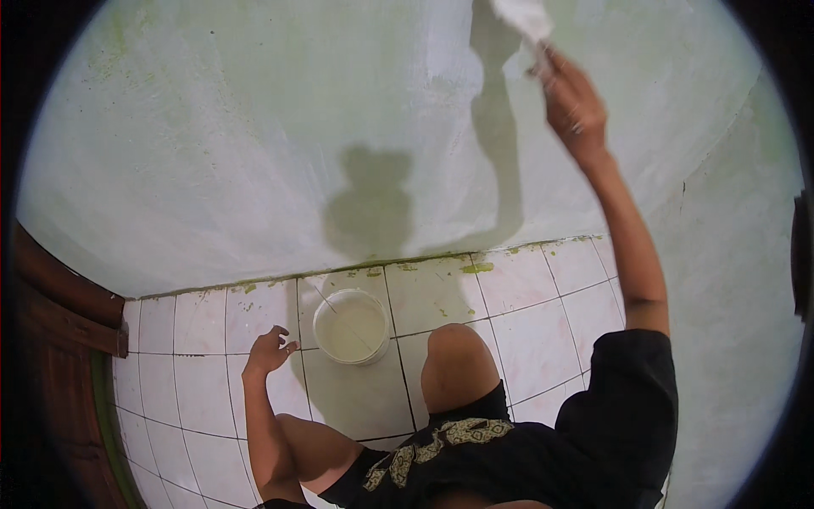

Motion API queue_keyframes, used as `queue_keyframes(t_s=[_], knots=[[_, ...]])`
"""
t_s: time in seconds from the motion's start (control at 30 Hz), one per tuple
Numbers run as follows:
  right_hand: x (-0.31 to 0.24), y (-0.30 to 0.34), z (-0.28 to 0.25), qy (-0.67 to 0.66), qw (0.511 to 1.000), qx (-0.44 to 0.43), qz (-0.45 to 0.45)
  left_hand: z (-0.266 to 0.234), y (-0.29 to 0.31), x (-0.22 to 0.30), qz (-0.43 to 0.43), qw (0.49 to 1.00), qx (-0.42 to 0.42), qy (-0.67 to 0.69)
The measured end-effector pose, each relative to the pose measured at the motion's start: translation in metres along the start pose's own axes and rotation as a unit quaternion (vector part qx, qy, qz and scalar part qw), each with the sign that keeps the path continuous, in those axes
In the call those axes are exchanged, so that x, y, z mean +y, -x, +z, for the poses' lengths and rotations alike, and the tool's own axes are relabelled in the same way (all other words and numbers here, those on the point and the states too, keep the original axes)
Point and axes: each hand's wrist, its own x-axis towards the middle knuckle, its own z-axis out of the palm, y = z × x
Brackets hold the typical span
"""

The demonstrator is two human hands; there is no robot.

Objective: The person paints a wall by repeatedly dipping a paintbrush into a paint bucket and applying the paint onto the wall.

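Note:
Raised high against the pale green wall [280, 102], my right hand [577, 110] is closed round the handle of a paintbrush [524, 15]. The brush head is whitish, blurred and partly cut by the top of the view. My left hand [272, 349] hangs low over the tiles with nothing in it, its fingers loosely bent and apart. Just to its right stands a white bucket [374, 357] holding pale paint [354, 329]. A thin stick or wire [326, 299] leans across the bucket's mouth.
White floor tiles [203, 390] spread below, with green paint flecks [479, 267] along the wall's foot. Brown wooden door panels [59, 373] stand at the left. My bent knee [458, 360] is close to the bucket. Another wall [729, 339] rises on the right.

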Motion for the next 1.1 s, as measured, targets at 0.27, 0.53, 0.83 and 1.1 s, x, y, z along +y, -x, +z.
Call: queue_keyframes(t_s=[0.27,0.53,0.83,1.1], knots=[[-0.109,0.097,0.02,-0.235,0.903,-0.355,0.062,0.001,0.0,-0.003,-0.014,1.0,-0.007,0.009],[-0.08,-0.029,0.023,-0.177,0.976,-0.071,0.107,-0.007,0.008,0.003,-0.004,1.0,-0.003,0.016],[-0.147,0.076,0.046,-0.208,0.957,-0.199,0.02,-0.007,0.008,-0.011,-0.001,0.999,0.004,0.035],[-0.085,-0.022,0.025,-0.269,0.927,-0.179,0.192,-0.008,0.011,-0.015,0.002,0.999,0.005,0.039]])
